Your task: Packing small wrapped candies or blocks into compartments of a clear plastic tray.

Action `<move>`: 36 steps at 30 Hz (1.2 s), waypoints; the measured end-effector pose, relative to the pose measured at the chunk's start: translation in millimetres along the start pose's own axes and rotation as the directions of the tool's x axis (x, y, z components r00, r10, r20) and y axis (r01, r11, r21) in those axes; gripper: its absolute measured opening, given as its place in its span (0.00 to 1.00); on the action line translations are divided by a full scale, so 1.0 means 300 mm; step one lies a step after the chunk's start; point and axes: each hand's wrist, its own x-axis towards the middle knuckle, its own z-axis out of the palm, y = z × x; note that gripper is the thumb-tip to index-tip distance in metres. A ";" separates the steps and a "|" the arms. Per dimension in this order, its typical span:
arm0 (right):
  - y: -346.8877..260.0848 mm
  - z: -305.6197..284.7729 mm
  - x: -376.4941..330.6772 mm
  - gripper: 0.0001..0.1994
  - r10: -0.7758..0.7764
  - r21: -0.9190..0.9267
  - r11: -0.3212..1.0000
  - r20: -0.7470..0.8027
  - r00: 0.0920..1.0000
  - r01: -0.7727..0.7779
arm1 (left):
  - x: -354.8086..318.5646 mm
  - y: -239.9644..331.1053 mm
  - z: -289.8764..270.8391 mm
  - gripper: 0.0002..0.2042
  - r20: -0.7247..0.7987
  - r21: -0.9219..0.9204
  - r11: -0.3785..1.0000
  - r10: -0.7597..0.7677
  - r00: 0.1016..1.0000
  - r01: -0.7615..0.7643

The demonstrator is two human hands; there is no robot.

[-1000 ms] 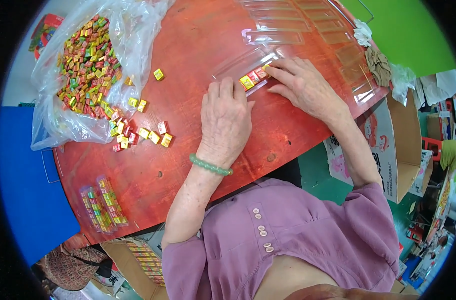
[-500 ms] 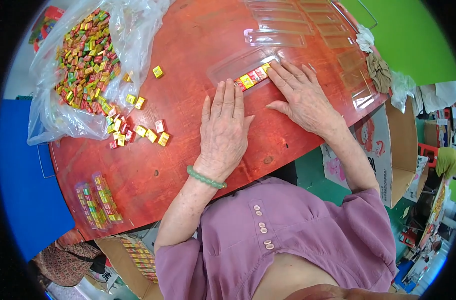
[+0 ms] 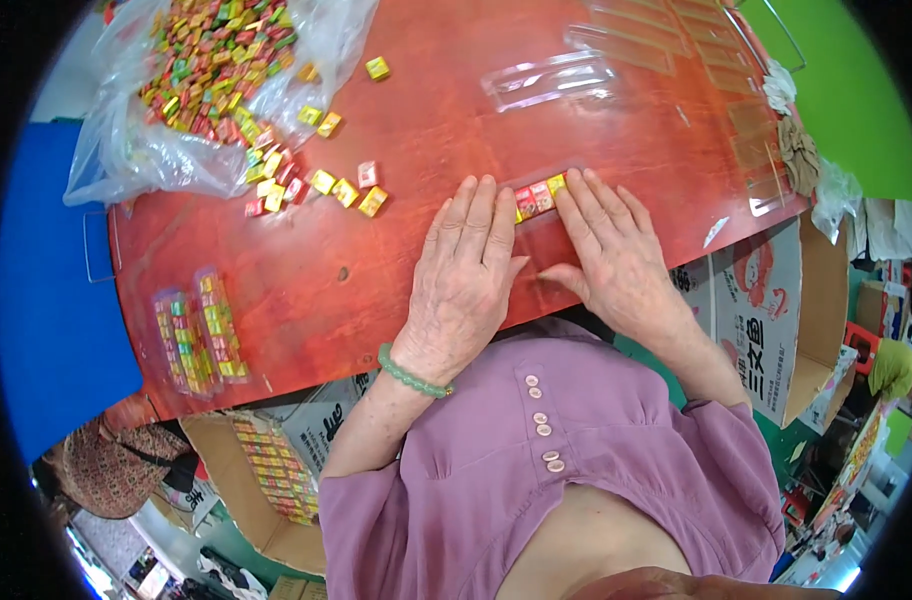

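On the red table, a short row of small red and yellow wrapped blocks (image 3: 541, 197) lies between my two hands. My left hand (image 3: 463, 262) lies flat at the row's left end, fingers stretched out and a green bead bracelet on its wrist. At the right end, my right hand (image 3: 616, 250) rests with fingers extended and thumb apart, its index fingertip by the last yellow block. My fingers hide part of the row's ends. Farther back on the table lies a clear plastic tray (image 3: 553, 82).
A clear bag (image 3: 211, 165) heaped with wrapped blocks lies at the far left, with loose blocks (image 3: 323, 182) spilling beside it. Filled trays (image 3: 221, 325) sit near the left edge. More clear trays (image 3: 711, 40) lie at the back right. Open cardboard boxes (image 3: 811, 300) stand below the table edge.
Both hands have drawn the row of blocks toward me, away from the clear tray it lay against. The whole view has shifted, too.
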 end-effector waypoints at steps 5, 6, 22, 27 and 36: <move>-0.141 0.025 0.015 0.43 -0.134 0.161 0.979 0.024 0.991 0.128 | -0.114 -0.048 -0.052 0.30 0.015 0.099 0.995 -0.029 0.999 0.028; -0.168 0.019 0.025 0.42 -0.158 0.165 0.975 0.027 0.987 0.152 | -0.137 -0.060 -0.074 0.30 0.012 0.111 0.993 -0.040 0.999 0.039; -0.096 -0.053 0.290 0.20 -0.110 0.253 0.960 -0.051 0.993 0.120 | -0.477 -0.293 -0.264 0.18 -0.364 0.312 0.816 -0.370 0.855 0.486; -0.041 -0.046 0.330 0.21 0.028 0.176 0.984 -0.121 0.992 -0.006 | -0.462 -0.313 -0.272 0.17 -0.446 0.340 0.758 -0.391 0.805 0.557; 0.175 0.070 0.378 0.22 0.057 -0.037 0.997 -0.164 0.985 -0.064 | -0.468 -0.316 -0.285 0.16 -0.458 0.231 0.806 -0.405 0.791 0.546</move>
